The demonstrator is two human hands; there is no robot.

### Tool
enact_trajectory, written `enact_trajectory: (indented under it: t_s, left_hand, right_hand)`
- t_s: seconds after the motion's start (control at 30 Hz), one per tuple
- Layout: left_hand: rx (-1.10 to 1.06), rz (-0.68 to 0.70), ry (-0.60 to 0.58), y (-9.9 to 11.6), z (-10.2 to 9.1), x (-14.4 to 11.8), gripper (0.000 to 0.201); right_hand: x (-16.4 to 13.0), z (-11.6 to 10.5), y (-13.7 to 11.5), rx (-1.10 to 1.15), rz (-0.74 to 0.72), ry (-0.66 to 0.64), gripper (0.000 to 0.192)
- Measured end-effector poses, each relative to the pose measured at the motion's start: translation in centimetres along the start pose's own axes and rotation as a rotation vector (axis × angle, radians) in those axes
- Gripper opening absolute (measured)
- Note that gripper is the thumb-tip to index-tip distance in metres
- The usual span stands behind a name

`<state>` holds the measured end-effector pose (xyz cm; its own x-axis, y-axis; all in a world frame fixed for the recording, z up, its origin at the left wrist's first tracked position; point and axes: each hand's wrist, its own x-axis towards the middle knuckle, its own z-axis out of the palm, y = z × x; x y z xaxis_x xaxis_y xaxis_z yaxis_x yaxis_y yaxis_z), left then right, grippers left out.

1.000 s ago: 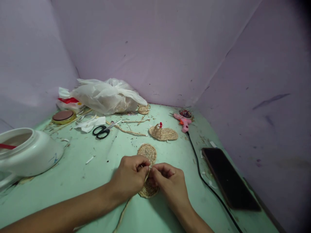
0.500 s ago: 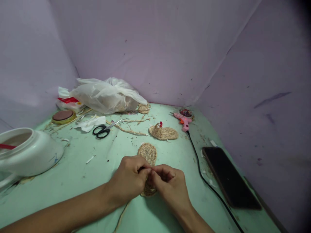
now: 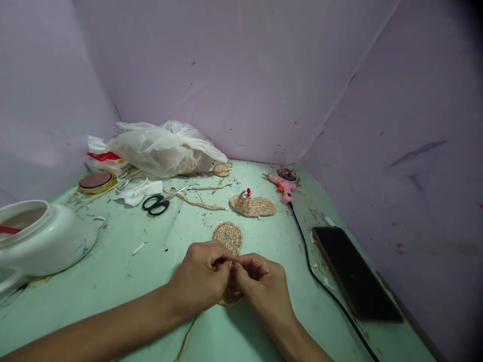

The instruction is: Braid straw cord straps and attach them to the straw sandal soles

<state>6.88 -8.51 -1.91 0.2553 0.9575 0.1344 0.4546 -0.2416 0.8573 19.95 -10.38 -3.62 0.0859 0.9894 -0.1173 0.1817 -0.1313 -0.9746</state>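
Observation:
Over a coiled jute sole (image 3: 227, 235), the fingertips of my two hands meet in a pinch. My left hand (image 3: 204, 274) is closed, thumb against fingers. From the other side my right hand (image 3: 264, 284) pinches at the same spot. What lies between the fingertips is too small and covered to make out; a tiny pale speck shows there. The sole lies flat on the table, its middle hidden by my hands. A jute cord (image 3: 184, 343) comes out from under my left hand and runs toward the near edge; its upper end is hidden.
Behind the hands lies a small jute slipper (image 3: 256, 206) with red and white beads. A pink glue gun (image 3: 287, 189), its black cable (image 3: 307, 251) and a phone (image 3: 356, 274) lie right. Scissors (image 3: 160, 203), a plastic bag (image 3: 162, 151) and a white pot (image 3: 64, 239) stand or lie left.
My fingertips have shifted very slightly, and a pale speck shows between them now. The whole view has moved a little; the things on the table lie as before.

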Motion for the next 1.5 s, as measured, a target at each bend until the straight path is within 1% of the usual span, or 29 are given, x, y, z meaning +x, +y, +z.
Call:
enact_trajectory:
  t_s: [0.1,0.27,0.4,0.57,0.77,0.93,1.1,1.2,1.37,1.5]
  left_hand:
    - [-0.026,-0.022,-0.002,-0.11,0.00,0.04,0.024]
    - [-0.041,-0.089,-0.008,-0.24,0.06,0.17,0.020]
    - [-0.046,-0.098,-0.019,-0.20,0.11,0.09,0.019]
    - [-0.052,-0.096,-0.015,-0.20,0.13,0.04,0.019]
    - [-0.144,-0.191,-0.033,-0.52,0.23,0.19,0.015]
    - [-0.216,-0.230,-0.057,-0.55,0.20,0.25,0.012]
    - [-0.222,-0.275,-0.046,-0.37,0.30,0.25,0.007]
    - [-0.221,-0.288,-0.050,-0.39,0.42,0.27,0.006]
    - [-0.264,-0.312,-0.059,-0.33,0.43,0.24,0.005]
    - [-0.255,-0.292,-0.051,-0.04,0.22,0.23,0.005]
  right_hand:
    - [-0.04,0.03,-0.03,0.000,-0.011,-0.003,0.020]
    - [-0.08,-0.02,-0.06,0.027,-0.047,-0.040,0.021]
    - [-0.11,-0.08,0.04,0.018,-0.060,-0.042,0.020]
    - [0.06,0.02,0.05,-0.015,-0.040,0.004,0.018]
    - [0.18,-0.03,-0.10,0.077,0.018,-0.006,0.017]
    - [0.14,-0.07,-0.14,0.106,0.009,-0.019,0.017]
    - [-0.18,0.15,-0.25,0.061,0.014,0.052,0.016]
    - [-0.25,0.33,-0.30,0.077,0.039,0.078,0.015]
    - [-0.12,0.42,-0.41,0.145,0.077,0.051,0.013]
    - [-0.13,0.35,-0.51,0.179,0.069,0.034,0.013]
